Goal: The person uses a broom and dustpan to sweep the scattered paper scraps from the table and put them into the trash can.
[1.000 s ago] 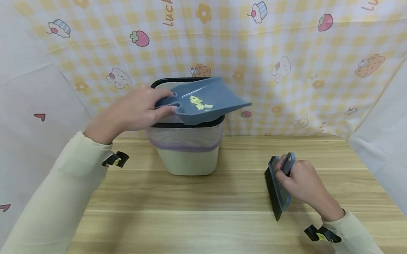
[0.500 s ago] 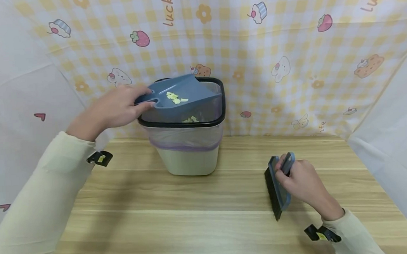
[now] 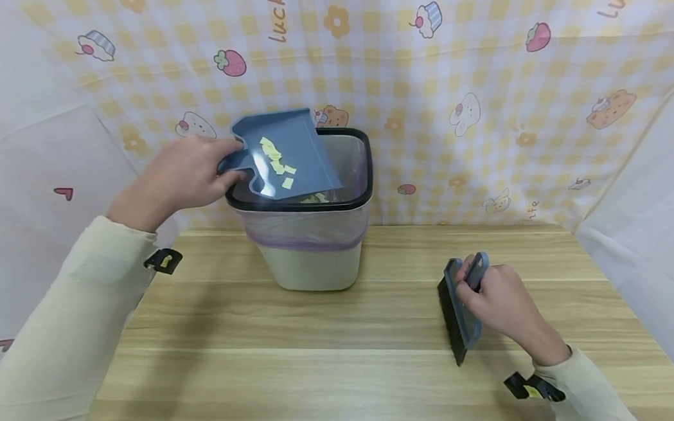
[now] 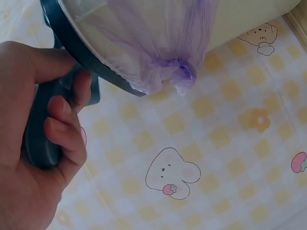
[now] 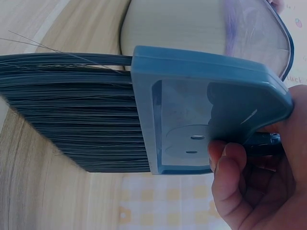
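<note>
My left hand grips the short handle of a blue dustpan, which is tilted over the bin's mouth with its wide edge to the right. Several yellow paper scraps lie on the pan. Below it stands a cream trash bin with a black rim and a clear, purple-banded bag; more scraps show inside. In the left wrist view, fingers curl round the dark handle beside the bin. My right hand holds a blue hand brush by its handle, its dark bristles pointing left.
The bin stands on a wood-grain table near its back edge. Behind it hangs a yellow checked cloth with cartoon prints. White cloth walls the right side, and another white sheet the left.
The dustpan has moved left over the bin and its face has tipped toward the camera. Scraps have slid slightly apart on it. The right hand and brush have stayed put.
</note>
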`<state>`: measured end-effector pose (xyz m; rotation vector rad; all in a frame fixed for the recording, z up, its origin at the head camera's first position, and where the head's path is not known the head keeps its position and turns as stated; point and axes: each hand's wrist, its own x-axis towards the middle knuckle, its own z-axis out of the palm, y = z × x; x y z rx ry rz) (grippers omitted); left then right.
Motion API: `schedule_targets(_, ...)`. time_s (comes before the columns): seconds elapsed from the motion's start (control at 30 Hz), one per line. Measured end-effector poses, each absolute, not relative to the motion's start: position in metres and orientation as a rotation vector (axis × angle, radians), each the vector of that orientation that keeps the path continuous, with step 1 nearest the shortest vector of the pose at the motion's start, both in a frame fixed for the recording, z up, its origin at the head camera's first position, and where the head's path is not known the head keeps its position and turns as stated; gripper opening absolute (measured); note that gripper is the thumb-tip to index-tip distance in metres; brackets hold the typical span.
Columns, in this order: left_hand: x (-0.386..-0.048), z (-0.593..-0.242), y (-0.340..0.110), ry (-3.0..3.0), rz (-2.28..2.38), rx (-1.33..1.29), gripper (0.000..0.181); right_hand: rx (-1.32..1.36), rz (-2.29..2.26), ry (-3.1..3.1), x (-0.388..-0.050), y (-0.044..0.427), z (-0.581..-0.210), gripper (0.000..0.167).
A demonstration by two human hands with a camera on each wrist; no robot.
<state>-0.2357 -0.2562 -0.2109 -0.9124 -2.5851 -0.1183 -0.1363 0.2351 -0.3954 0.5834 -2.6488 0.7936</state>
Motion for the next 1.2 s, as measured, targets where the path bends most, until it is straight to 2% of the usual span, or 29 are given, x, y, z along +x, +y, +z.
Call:
schedule_targets(0.33,-0.231,-0.213,-0.250,-2.350,0.094,-0.905,0.039,0.567,0.799,-2.656,-0.137,0.236,-0.395,0.021)
schedule_targets(0.67,-0.233,-0.216,-0.238,-1.942,0.210,-0.962,0.027,0.567,0.808,-2.651,-0.137,0.235,-0.396,0.021)
schedule_targets(1.2,-0.233,-0.213,-0.231,-1.790,0.266,-1.015,0.025,0.575,0.815,-2.636,-0.139,0.235,-0.397,0.021)
